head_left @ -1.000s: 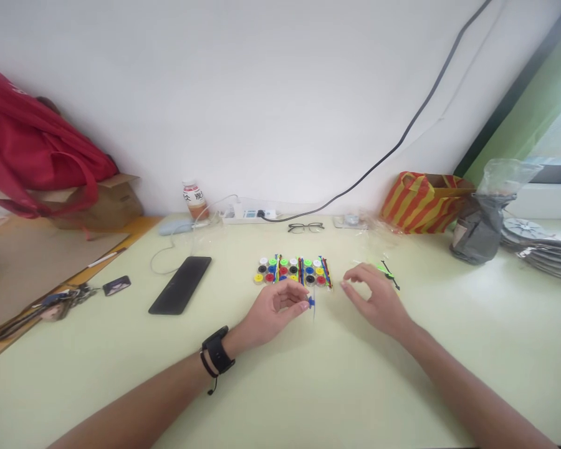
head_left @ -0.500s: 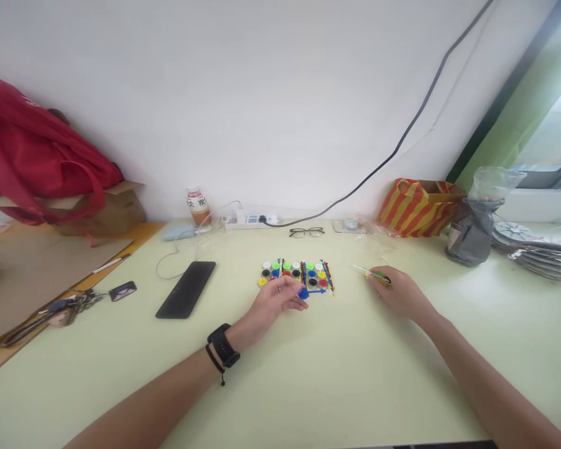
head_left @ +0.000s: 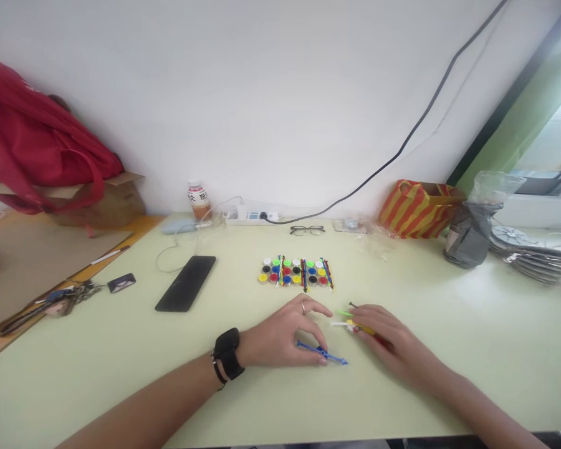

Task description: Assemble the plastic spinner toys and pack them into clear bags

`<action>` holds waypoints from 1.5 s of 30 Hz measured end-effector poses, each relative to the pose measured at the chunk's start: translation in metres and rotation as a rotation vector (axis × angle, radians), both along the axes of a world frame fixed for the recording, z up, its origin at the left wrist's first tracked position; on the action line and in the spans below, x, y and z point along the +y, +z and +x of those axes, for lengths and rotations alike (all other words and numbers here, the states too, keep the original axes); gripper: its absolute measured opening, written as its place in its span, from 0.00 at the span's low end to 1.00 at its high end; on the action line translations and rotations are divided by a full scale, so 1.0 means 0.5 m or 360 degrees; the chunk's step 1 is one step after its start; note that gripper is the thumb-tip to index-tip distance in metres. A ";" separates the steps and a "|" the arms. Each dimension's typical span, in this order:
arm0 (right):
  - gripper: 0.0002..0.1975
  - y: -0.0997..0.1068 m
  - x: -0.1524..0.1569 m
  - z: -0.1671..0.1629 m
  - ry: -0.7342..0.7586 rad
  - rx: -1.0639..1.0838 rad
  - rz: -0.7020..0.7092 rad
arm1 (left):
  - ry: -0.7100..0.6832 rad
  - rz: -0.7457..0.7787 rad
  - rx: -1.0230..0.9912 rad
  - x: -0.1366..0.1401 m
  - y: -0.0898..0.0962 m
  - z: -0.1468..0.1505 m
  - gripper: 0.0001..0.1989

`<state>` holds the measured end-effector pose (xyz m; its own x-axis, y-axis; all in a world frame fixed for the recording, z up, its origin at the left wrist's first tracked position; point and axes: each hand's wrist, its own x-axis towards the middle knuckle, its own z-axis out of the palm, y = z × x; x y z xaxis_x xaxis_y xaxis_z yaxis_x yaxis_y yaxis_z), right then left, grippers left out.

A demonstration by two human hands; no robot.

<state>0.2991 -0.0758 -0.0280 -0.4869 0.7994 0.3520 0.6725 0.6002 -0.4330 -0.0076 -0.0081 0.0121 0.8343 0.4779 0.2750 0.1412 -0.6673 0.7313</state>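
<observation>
My left hand (head_left: pixel 292 330) is over the front middle of the table, pinching a thin blue plastic stick (head_left: pixel 334 357) with knobbed ends between thumb and fingers. A darker blue bit shows at the fingertips. Close by on the right, my right hand (head_left: pixel 388 333) is closed around several thin plastic sticks (head_left: pixel 350 325) in white, yellow, green, red and black; their tips stick out toward my left hand. Behind both hands, small round pots (head_left: pixel 287 280) with coloured lids stand in rows. Bundles of coloured sticks (head_left: pixel 304 274) lie between and beside these rows.
A black phone (head_left: pixel 186 284) lies left of the pots, with keys (head_left: pixel 65 299) farther left. Glasses (head_left: pixel 307 230), a power strip (head_left: pixel 250 218) and a bottle (head_left: pixel 199 201) are along the wall. A striped bag (head_left: pixel 418 209) and a grey bag (head_left: pixel 470 231) stand at the back right.
My left hand has moved away from the pots, toward me and to the right, with the blue stick. My right hand has come nearer and slightly left with its sticks.
</observation>
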 end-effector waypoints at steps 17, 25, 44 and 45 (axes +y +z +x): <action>0.20 0.071 0.032 -0.100 0.0204 0.0038 -0.0060 | 0.0264 0.0193 0.0188 0.013 -0.005 -0.006 0.17; 0.14 0.063 0.181 0.038 -0.0471 0.0064 0.0367 | 0.0371 0.0430 0.0193 0.015 0.008 -0.004 0.23; 0.13 0.332 0.228 0.028 -0.0185 0.0600 -0.0534 | 0.0632 0.0402 -0.0199 0.133 0.244 0.045 0.22; 0.13 0.351 0.224 0.005 -0.0067 0.0651 -0.0613 | 0.0595 0.0325 -0.0233 0.139 0.253 0.055 0.25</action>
